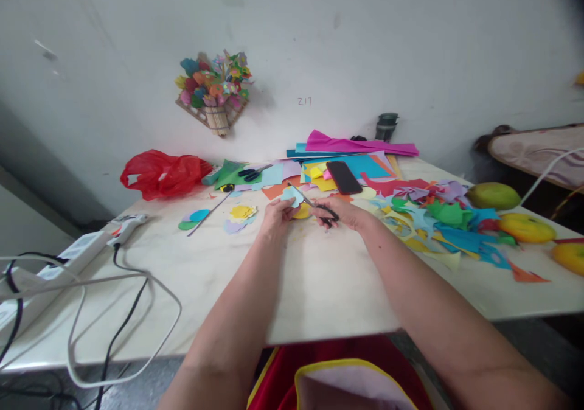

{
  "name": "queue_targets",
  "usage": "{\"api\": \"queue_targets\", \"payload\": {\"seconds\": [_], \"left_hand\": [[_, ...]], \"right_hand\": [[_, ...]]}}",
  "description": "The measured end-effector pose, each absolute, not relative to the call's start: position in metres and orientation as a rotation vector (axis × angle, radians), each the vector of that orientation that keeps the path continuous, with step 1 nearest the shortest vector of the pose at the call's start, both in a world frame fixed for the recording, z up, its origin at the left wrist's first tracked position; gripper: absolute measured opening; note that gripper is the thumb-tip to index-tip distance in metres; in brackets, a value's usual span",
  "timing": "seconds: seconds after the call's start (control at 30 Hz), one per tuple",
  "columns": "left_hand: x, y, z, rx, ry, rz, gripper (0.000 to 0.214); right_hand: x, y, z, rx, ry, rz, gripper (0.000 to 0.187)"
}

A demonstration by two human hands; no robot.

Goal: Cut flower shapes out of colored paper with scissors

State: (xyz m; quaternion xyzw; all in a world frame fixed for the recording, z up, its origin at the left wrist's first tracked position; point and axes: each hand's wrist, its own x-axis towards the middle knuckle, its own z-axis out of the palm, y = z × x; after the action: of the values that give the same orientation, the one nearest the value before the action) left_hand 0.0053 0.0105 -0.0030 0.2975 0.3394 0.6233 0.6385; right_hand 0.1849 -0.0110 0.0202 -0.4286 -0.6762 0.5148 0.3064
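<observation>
My left hand (275, 213) pinches a small light-blue paper piece (292, 196) above the white table (319, 276). My right hand (340, 213) grips a pair of black-handled scissors (314, 205) whose blades point up-left into the paper piece. A yellow paper shape (301, 212) lies just under the hands. Both forearms reach in from the bottom of the view.
Colored paper sheets (356, 154) and scraps (438, 221) cover the back and right. A black phone (344, 177) lies on the sheets. Second scissors (252, 173), red plastic bag (159, 173), glue gun (125, 224), power strip and cables (68, 258) at left. Mangoes (524, 227) at right.
</observation>
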Motion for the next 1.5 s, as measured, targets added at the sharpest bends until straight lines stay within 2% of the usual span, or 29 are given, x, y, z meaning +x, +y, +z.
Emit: {"api": "queue_targets", "payload": {"seconds": [0.23,0.57,1.5], "left_hand": [[0.0045,0.0112,-0.0041,0.695,0.778,1.425,0.012],[0.0055,0.0075,0.0005,0.664,0.785,1.424,0.017],[0.0058,0.0079,0.0016,0.647,0.777,1.382,0.012]], "right_hand": [[0.1837,-0.0111,0.0204,-1.132,-1.771,1.384,0.036],[0.1833,-0.0147,0.0243,-1.139,-1.768,1.387,0.037],[0.1843,-0.0085,0.0183,-1.145,-1.803,1.345,0.028]]}}
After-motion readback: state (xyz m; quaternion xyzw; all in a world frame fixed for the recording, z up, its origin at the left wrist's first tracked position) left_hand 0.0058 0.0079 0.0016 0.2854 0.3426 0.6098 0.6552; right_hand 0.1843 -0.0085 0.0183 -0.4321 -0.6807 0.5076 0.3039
